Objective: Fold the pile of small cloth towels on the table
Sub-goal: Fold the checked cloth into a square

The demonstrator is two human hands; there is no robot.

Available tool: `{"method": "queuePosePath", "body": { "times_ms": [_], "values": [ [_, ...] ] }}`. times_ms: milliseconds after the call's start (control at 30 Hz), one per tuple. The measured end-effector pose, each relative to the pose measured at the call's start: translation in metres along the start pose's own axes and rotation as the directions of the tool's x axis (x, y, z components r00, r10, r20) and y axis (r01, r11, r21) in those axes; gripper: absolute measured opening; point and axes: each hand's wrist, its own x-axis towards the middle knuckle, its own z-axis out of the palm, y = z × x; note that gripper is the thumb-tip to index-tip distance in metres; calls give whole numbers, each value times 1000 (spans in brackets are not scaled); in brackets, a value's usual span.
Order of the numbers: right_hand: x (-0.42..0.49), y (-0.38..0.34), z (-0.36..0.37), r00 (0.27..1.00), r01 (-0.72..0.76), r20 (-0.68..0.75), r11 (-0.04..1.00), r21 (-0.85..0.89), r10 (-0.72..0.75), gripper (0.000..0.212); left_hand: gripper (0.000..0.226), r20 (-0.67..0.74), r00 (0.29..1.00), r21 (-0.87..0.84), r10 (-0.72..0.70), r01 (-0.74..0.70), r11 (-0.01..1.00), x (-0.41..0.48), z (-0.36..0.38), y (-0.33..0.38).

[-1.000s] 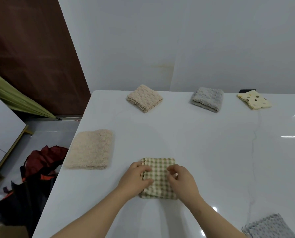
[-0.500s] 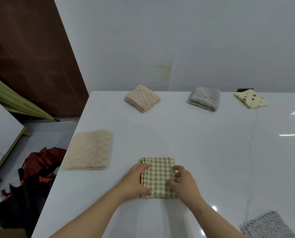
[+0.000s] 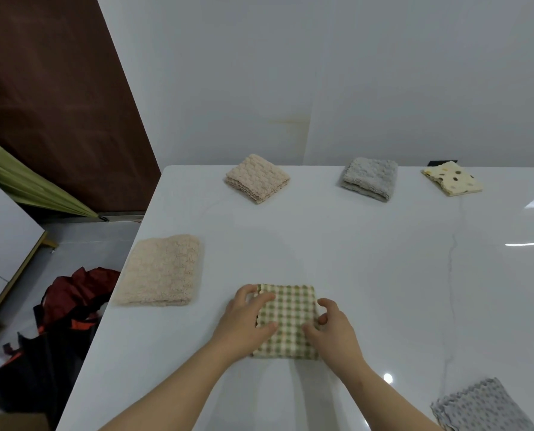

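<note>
A folded green-and-cream checked towel (image 3: 290, 318) lies flat on the white table (image 3: 352, 259) near its front edge. My left hand (image 3: 244, 321) holds the towel's left edge, fingers at the top left corner and thumb lower on the cloth. My right hand (image 3: 331, 334) holds the right edge, with the thumb on top and the fingers curled round the side. A grey dotted towel (image 3: 480, 409) lies at the bottom right, partly out of frame.
A folded beige towel (image 3: 161, 270) lies left of the checked one, near the table's left edge. Along the far edge sit a beige towel (image 3: 257, 178), a grey towel (image 3: 368, 178) and a yellow dotted towel (image 3: 452, 181). Dark and red cloth (image 3: 73, 300) lies on the floor to the left.
Both hands have slid outward from the middle of the checked towel to its left and right edges. The towel has stayed in place.
</note>
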Motion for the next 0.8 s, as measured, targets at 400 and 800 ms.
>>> {"method": "queuePosePath", "body": {
  "times_ms": [400, 800],
  "values": [
    [-10, 3, 1, 991, -130, 30, 991, 35, 129, 12, 25, 44, 957, -28, -288, 289, 957, -6, 6, -1],
    [-39, 9, 9, 985, -155, -61, 982, 111, 163, 17, 24, 60, 970, -283, -236, 243, 928, -29, 7, -12]
  ]
}}
